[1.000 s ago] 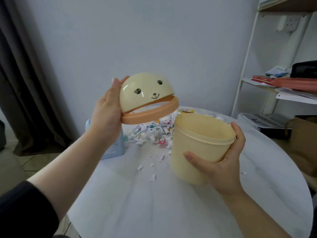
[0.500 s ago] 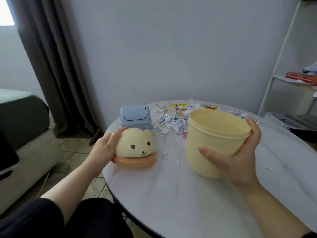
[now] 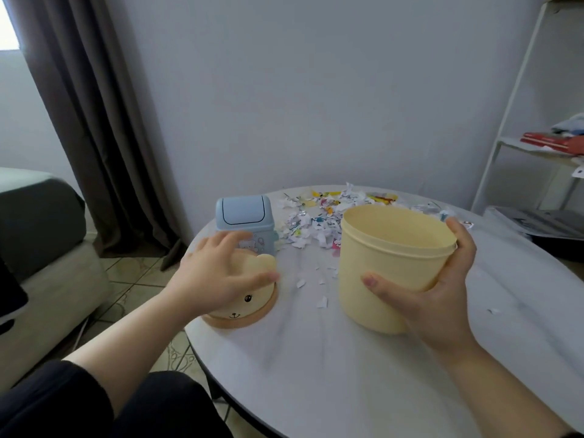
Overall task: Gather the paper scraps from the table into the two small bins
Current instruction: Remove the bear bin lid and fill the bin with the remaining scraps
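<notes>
My right hand (image 3: 442,298) grips the open cream-yellow bin (image 3: 388,263) by its side, just above or on the white round table (image 3: 331,374). The bin's bear-face lid (image 3: 249,306), with an orange rim, lies on the table near the left edge. My left hand (image 3: 215,276) rests on top of it with fingers spread and relaxed. A small blue bin (image 3: 243,216) with a swing lid stands right behind that hand. A pile of white and coloured paper scraps (image 3: 316,216) lies at the back of the table, with a few loose scraps (image 3: 320,300) between lid and bin.
A white shelf unit (image 3: 512,128) with papers stands at the right. A grey sofa (image 3: 38,235) and a dark curtain (image 3: 94,121) are on the left. The table's left edge is close to the lid.
My left hand carried the bear lid down from the air onto the table and now lies loosely over it. The right hand kept its hold on the yellow bin.
</notes>
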